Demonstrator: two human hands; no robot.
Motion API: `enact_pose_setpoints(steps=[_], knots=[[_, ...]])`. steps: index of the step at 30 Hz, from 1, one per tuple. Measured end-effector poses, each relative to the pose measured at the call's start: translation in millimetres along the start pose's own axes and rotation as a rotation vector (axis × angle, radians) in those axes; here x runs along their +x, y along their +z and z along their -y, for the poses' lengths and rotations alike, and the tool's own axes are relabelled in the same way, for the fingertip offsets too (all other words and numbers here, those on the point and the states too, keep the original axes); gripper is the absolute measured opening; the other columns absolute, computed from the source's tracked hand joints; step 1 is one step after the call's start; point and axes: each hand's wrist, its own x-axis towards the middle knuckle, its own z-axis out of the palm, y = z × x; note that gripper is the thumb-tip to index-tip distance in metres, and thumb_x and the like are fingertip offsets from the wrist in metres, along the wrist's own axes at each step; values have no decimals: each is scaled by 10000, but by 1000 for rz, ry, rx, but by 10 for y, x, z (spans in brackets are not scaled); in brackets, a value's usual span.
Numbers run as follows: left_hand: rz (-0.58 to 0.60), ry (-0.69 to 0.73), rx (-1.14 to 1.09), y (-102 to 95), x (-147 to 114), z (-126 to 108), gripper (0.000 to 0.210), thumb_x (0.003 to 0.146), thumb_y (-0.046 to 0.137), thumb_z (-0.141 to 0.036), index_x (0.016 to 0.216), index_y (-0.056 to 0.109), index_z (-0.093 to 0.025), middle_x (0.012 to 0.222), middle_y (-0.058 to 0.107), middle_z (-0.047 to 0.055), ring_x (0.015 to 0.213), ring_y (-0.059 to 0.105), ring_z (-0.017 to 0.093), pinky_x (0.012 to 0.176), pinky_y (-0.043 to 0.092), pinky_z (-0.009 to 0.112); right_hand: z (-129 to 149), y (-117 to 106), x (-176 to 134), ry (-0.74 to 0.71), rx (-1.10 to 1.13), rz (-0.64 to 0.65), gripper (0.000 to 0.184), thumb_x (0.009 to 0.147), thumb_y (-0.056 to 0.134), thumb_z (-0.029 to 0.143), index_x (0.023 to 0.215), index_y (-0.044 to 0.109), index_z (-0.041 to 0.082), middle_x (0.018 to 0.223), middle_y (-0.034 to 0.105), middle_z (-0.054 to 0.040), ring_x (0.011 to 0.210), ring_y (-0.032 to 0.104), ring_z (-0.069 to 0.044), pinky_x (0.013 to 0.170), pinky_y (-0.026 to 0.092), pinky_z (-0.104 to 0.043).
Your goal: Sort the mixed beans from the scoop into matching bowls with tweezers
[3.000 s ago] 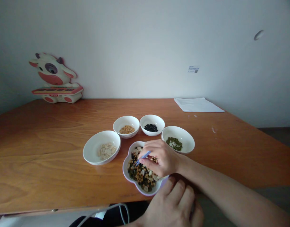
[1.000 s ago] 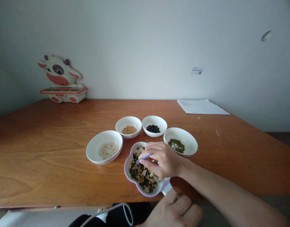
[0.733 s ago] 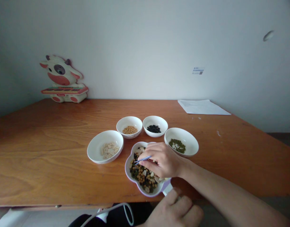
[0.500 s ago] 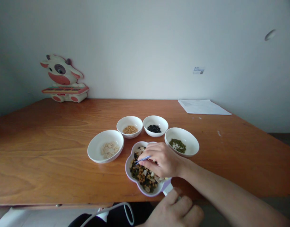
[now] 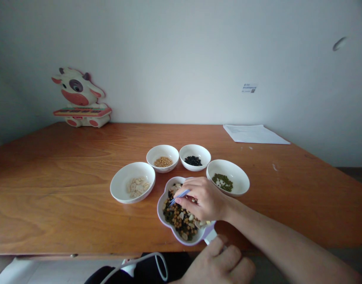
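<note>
My right hand (image 5: pixel 203 198) is closed on blue tweezers (image 5: pixel 179 197), with their tips down among mixed beans and seeds in a flower-shaped dish (image 5: pixel 206 232) rimmed in purple. Yellow soybeans, black beans, green mung beans and pale flat seeds lie jumbled inside it. Whether anything is between the tips is too small to tell. At the bottom, my left hand (image 5: pixel 223 262) is wrapped round the dish's white handle (image 5: pixel 210 236), most of which it hides.
Behind the dish, white bowls hold pale flat seeds (image 5: pixel 138 187), soybeans (image 5: pixel 163 161), black beans (image 5: pixel 193 160) and mung beans (image 5: pixel 223 182). A cow-shaped toy keyboard (image 5: pixel 80 98) stands far left; papers (image 5: pixel 255 134) lie far right. A cable (image 5: pixel 139 260) loops below the table edge.
The tweezers' upper end, in my right hand, sits slightly higher and shows more. The whole view has shifted a little; the dish, the bowls and my left hand keep their arrangement.
</note>
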Motion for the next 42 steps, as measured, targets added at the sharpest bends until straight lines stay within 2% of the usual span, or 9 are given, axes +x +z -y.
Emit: enact_pose_setpoints(steps=[10, 21, 26, 32, 36, 42], knots=[[86, 38, 52, 48, -106, -6, 227, 931, 573, -262, 726, 544, -170, 691, 448, -25, 642, 418, 122, 718, 401, 233, 7, -12, 2, 7, 8, 16, 174, 908, 565, 182, 822, 708, 136, 781, 746, -47, 660, 647, -159, 667, 517, -281], [129, 46, 87, 60, -151, -15, 226, 943, 557, -279, 745, 544, -171, 700, 458, -20, 643, 408, 129, 716, 385, 235, 10, -17, 9, 23, 13, 23, 174, 917, 549, 179, 834, 697, 141, 801, 744, -58, 719, 669, -173, 702, 529, -289], [144, 54, 84, 79, -164, -18, 270, 948, 558, -340, 737, 544, -171, 689, 445, -27, 628, 403, 123, 714, 386, 246, 8, -16, 4, 13, 10, 22, 168, 921, 548, 178, 832, 687, 146, 799, 741, -61, 715, 666, -170, 705, 528, -290], [51, -16, 32, 63, -112, -35, 259, 968, 459, -186, 721, 533, -163, 696, 459, -19, 641, 416, 121, 725, 388, 235, -7, -7, -16, -5, 5, 2, 172, 919, 543, 187, 821, 676, 143, 773, 729, -58, 691, 649, -171, 681, 515, -288], [42, 5, 40, 44, -94, -23, 268, 962, 519, -271, 716, 524, -166, 697, 449, -28, 639, 406, 115, 721, 386, 225, 3, -10, -17, -12, 2, -29, 179, 913, 531, 189, 796, 661, 148, 736, 713, -58, 652, 623, -164, 637, 499, -282], [129, 60, 91, 78, -144, -10, 251, 936, 580, -314, 743, 535, -161, 704, 439, -26, 636, 401, 120, 688, 373, 239, 67, -93, 13, -41, -15, -88, 142, 892, 521, 145, 796, 625, 153, 704, 694, -55, 616, 605, -155, 604, 491, -275]])
